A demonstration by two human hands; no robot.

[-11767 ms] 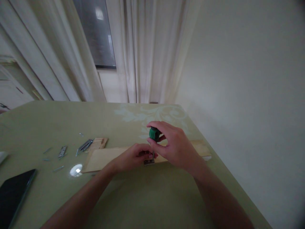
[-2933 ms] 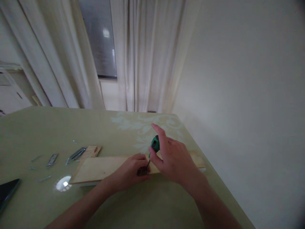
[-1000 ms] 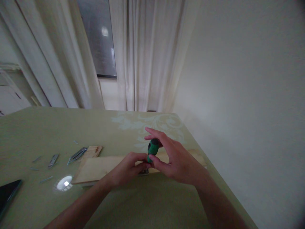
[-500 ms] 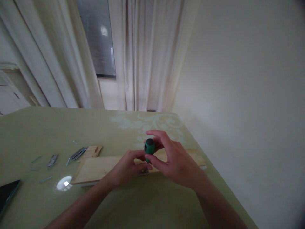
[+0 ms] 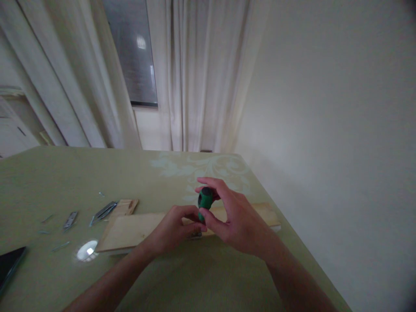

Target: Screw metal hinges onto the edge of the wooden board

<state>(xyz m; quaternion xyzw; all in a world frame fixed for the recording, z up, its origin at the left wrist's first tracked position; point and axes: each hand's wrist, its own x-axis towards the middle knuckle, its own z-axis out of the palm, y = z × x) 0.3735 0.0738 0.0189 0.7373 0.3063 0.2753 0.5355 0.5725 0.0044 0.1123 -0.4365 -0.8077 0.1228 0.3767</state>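
A stubby green-and-black screwdriver (image 5: 205,200) is held nearly upright over the near edge of a long, flat, pale wooden board (image 5: 130,227) — its handle clamped between the thumb and fingers of the right hand (image 5: 237,216). At that edge, a small dark metal plate (image 5: 196,235) is partly covered by the left hand (image 5: 173,227); whether those fingers are closed on anything cannot be told. Left of the board, thin silvery screws (image 5: 60,246) are scattered on the green tabletop (image 5: 162,281).
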